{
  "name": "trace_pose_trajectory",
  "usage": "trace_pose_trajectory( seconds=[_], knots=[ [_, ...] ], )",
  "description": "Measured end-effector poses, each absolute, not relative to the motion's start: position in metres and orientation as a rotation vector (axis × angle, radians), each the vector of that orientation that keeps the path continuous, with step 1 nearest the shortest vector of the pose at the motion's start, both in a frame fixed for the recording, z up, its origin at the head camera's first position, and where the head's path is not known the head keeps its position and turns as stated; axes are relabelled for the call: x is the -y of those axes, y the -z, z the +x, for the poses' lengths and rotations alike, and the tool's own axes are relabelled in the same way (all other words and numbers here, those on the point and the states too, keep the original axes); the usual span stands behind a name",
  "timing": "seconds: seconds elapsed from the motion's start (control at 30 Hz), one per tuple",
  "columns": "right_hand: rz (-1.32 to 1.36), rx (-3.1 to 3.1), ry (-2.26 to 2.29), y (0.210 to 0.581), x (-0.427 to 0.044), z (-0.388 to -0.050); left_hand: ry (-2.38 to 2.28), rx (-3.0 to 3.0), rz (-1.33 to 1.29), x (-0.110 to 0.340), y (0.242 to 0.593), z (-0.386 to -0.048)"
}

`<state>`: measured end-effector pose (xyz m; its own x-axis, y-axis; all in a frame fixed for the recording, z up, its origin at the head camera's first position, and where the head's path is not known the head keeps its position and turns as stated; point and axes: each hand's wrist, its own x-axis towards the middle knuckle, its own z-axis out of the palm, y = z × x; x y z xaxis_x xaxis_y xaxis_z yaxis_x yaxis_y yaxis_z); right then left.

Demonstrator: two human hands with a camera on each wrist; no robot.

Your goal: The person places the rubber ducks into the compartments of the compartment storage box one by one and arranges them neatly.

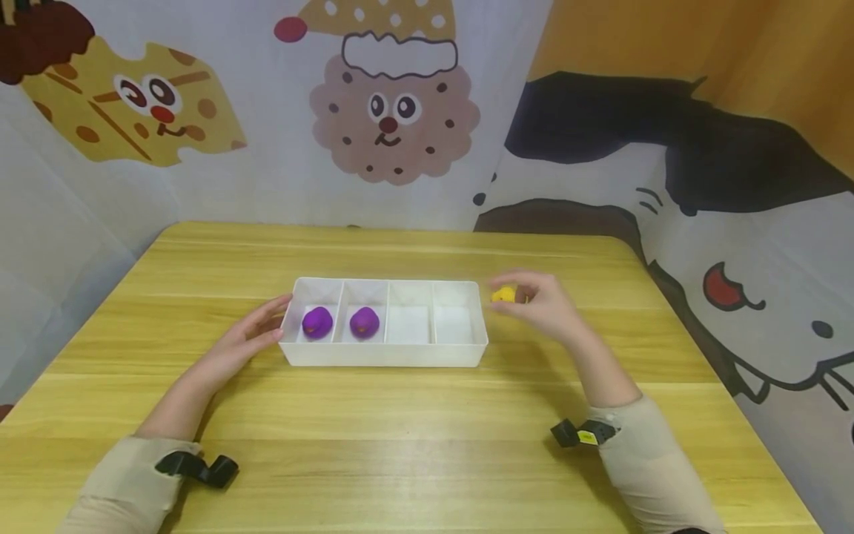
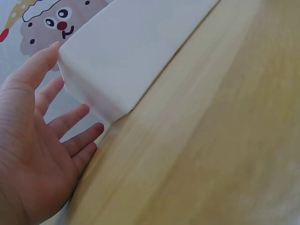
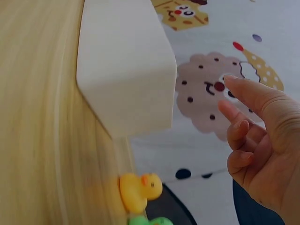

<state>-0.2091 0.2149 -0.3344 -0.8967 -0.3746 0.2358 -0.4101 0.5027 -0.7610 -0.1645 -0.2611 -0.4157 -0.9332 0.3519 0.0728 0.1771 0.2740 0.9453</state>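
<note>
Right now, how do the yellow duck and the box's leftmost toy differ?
The yellow duck is bright yellow; the leftmost toy is purple. The yellow duck stands outside the white box, past its right end, near the right hand; the leftmost toy sits in an end compartment. Both are small toys.

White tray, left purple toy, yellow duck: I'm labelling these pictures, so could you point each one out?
White tray [image 1: 383, 356], head view: front wall.
Left purple toy [image 1: 316, 322], head view: middle of its top.
Yellow duck [image 3: 134, 193], right wrist view: body.
</note>
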Motion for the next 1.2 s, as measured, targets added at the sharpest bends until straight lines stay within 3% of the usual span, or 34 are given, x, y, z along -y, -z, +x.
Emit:
trace_pose_trajectory(
  seconds=[0.6,1.2],
  knots=[
    [0.429,2.779,-1.276,0.346,-0.274,-0.217,-1.735,-2.397,0.495,0.261,0.418,-0.166],
    [0.312,2.877,-1.284,0.367,-0.298,-0.233,-1.747,-2.383,0.517,0.260,0.417,-0.165]
  ],
)
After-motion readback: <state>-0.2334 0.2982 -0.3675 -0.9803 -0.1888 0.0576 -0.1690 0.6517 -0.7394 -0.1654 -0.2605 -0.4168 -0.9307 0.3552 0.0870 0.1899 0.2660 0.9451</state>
